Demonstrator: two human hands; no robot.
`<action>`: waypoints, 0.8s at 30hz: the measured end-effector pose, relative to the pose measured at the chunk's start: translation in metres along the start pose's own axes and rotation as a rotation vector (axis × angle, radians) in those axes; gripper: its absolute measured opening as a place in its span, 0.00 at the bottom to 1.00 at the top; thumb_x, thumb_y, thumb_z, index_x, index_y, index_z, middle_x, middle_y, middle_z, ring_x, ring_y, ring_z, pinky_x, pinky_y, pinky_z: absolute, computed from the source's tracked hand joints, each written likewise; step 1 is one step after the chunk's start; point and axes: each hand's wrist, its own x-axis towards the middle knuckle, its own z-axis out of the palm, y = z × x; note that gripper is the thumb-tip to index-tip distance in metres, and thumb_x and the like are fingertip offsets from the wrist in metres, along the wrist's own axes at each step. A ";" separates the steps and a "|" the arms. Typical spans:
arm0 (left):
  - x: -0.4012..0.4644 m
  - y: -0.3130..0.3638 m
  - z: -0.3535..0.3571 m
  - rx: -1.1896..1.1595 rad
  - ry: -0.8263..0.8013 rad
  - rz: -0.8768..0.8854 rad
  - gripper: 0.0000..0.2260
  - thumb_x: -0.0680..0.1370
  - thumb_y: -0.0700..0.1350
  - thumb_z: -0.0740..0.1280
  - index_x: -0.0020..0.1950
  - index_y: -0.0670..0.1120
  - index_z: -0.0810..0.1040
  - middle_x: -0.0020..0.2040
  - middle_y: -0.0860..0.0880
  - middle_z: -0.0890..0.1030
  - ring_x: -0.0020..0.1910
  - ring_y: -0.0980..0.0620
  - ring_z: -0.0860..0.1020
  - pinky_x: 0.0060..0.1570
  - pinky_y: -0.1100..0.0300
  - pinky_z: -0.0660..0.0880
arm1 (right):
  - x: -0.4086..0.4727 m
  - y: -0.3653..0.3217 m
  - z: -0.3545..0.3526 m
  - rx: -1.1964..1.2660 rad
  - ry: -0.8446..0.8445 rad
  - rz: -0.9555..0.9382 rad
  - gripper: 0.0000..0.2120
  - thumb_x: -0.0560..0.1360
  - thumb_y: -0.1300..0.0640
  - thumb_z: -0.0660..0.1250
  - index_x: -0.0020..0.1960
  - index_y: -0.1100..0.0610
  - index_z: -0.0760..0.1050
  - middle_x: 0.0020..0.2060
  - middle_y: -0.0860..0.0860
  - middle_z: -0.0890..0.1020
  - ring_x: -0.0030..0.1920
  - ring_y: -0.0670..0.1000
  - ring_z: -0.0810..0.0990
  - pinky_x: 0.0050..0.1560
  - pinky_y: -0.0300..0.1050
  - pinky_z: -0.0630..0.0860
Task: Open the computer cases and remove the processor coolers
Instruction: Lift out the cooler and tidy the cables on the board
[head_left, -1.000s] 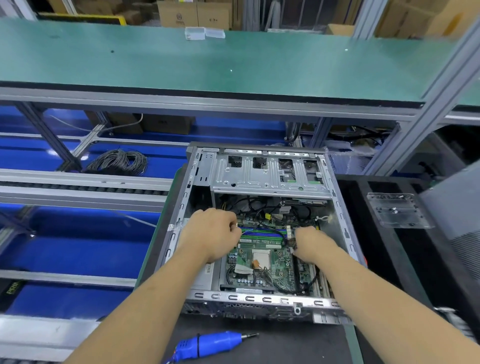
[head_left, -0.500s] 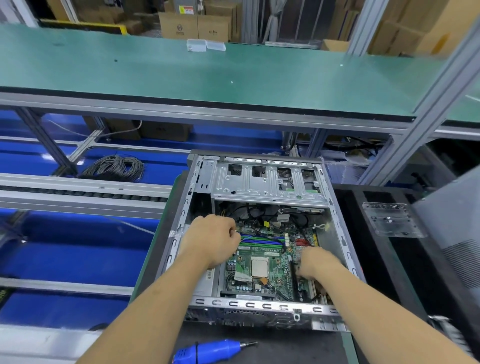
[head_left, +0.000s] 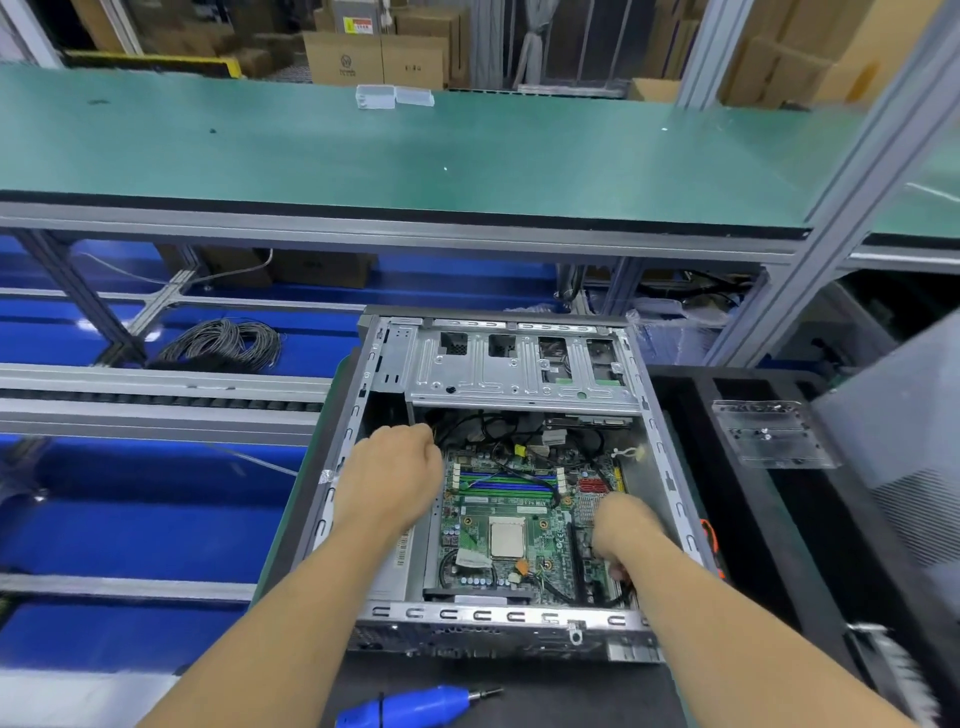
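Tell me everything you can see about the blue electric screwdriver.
The blue electric screwdriver lies on its side on the dark mat in front of the open computer case. Its body looks like glossy plastic, with a dark band around it and a metal bit pointing right. Its rear end runs out of frame. Neither hand touches it.

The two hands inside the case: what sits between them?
In the head view, the bare processor on the green motherboard lies between left hand and right hand.
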 end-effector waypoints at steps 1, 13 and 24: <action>0.000 0.001 0.000 0.008 -0.005 -0.004 0.11 0.78 0.45 0.56 0.37 0.47 0.71 0.34 0.49 0.76 0.37 0.47 0.74 0.39 0.50 0.74 | -0.002 -0.001 -0.002 -0.003 0.010 0.004 0.08 0.77 0.64 0.67 0.56 0.63 0.78 0.43 0.53 0.81 0.39 0.51 0.81 0.36 0.41 0.79; 0.002 0.000 0.002 0.023 -0.009 0.009 0.12 0.78 0.46 0.56 0.35 0.48 0.70 0.32 0.51 0.75 0.33 0.51 0.73 0.35 0.52 0.73 | -0.003 -0.002 -0.002 0.210 0.133 0.028 0.04 0.73 0.67 0.65 0.40 0.61 0.75 0.32 0.52 0.78 0.26 0.49 0.74 0.21 0.36 0.67; 0.002 -0.001 0.003 0.047 -0.005 0.027 0.12 0.77 0.46 0.57 0.34 0.48 0.69 0.30 0.51 0.74 0.31 0.52 0.71 0.29 0.55 0.62 | -0.007 -0.009 -0.005 -0.175 0.156 -0.148 0.06 0.73 0.64 0.61 0.38 0.56 0.69 0.36 0.50 0.75 0.35 0.52 0.76 0.36 0.45 0.73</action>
